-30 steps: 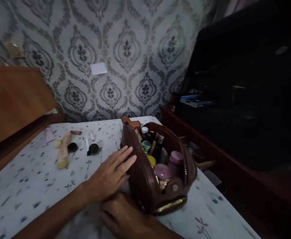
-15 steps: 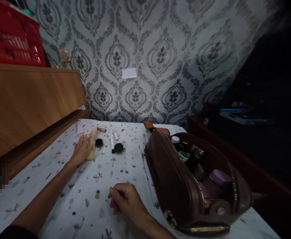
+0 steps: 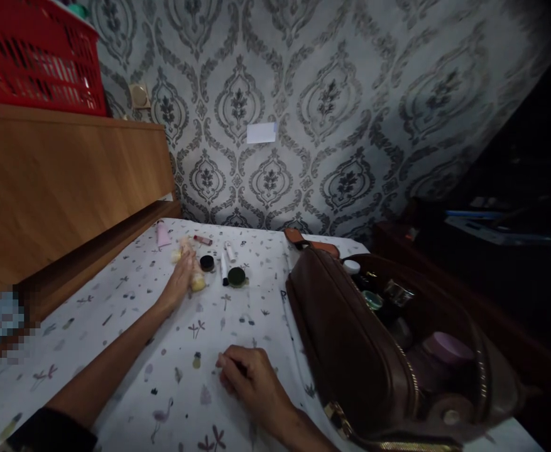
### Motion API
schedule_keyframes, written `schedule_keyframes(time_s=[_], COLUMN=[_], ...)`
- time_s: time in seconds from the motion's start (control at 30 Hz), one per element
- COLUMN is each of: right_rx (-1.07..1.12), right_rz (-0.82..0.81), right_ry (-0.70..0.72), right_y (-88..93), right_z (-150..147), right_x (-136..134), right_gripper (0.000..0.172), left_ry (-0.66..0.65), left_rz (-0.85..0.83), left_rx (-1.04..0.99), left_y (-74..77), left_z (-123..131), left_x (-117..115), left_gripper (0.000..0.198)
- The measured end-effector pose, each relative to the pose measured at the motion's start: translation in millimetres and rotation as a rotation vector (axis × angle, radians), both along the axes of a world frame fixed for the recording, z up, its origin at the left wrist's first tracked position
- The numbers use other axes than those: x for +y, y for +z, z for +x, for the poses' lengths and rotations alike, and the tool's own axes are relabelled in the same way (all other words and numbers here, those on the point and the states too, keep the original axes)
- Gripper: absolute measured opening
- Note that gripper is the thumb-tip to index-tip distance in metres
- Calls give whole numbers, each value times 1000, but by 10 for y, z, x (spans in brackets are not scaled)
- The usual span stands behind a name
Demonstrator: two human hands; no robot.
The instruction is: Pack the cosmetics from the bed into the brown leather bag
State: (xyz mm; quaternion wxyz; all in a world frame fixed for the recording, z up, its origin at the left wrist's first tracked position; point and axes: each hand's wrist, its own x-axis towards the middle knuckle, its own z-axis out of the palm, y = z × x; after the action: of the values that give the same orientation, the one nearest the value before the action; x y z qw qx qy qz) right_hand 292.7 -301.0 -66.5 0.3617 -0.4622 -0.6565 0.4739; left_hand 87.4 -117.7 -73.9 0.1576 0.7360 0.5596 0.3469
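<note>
My left hand (image 3: pixel 180 280) reaches to the far left of the cloth, its fingers stretched out against a pale peach bottle (image 3: pixel 196 273) with a yellow end. Part of the bottle is hidden by the fingers, and another yellow piece (image 3: pixel 176 256) shows just beyond them. Close to the hand lie a small black-lidded jar (image 3: pixel 207 263), a white tube (image 3: pixel 223 267) with a black cap and a dark green round jar (image 3: pixel 236 277). Loosely curled, my right hand (image 3: pixel 251 382) rests nearer to me, with nothing visible in it. To its right stands an unzipped brown cosmetic bag (image 3: pixel 350 339).
Jars and bottles, including a purple-lidded one (image 3: pixel 449 347), fill the bag. A pink tube (image 3: pixel 163 234), a lip-gloss-like tube (image 3: pixel 203 240) and a small white tube (image 3: pixel 230 251) lie toward the wall. A wooden cabinet (image 3: pixel 68 163) bearing a red basket (image 3: pixel 39 56) borders the left.
The view has shifted, moving the scene rightward in the picture. My left hand has come closer over the peach bottle, fingers now covering part of it. My right hand stays curled.
</note>
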Motion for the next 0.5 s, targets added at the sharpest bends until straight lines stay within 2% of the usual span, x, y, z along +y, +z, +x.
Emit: schedule_keyframes(time_s=[0.1,0.2,0.37,0.43,0.5], right_rx=[12,18,38,44,37], right_rz=[4,7,4,-11,-21], right_ry=[1,7,17,16,13], right_y=[-22,-21,20,22,14], right_z=[5,15,20,17,15], right_x=[6,3,-4,0,7], right_gripper=[39,38,35,34,34], left_ry=[-28,-109,-319,-283,-117], left_rz=[4,13,94,144,178], left_rx=[58,171,383,394,375], left_y=[-51,-93,-10,32,41], left_z=[16,76,160,118,20], left_x=[-50,-154,-298,-271,-192], left_gripper=[67,70,64,60,59])
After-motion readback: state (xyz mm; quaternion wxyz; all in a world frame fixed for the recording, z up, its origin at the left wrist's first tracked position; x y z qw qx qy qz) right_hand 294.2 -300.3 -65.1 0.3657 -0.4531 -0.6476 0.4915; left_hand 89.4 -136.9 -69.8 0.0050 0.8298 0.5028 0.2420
